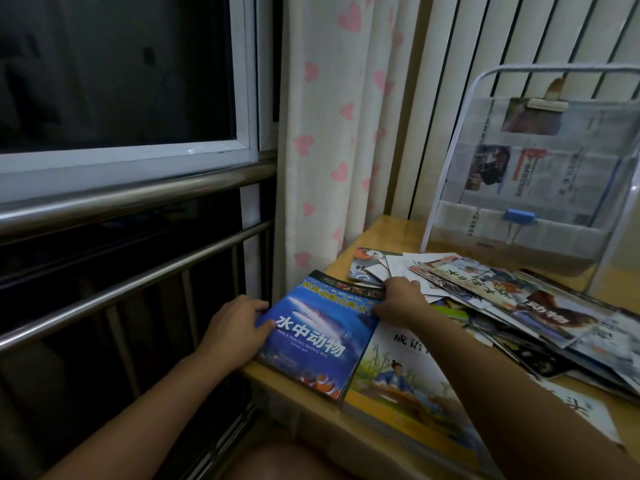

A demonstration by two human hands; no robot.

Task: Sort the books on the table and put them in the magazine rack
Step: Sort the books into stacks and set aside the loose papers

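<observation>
Our two hands (239, 327) (398, 299) clamp the blue book (318, 344) between them; we should lift it level toward the rack (446, 188) beyond our right hand.

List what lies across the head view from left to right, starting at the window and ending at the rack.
Dark window → steel railing → left hand → heart-print curtain → blue sea-animal book → right hand → heap of loose books → magazine rack.
</observation>
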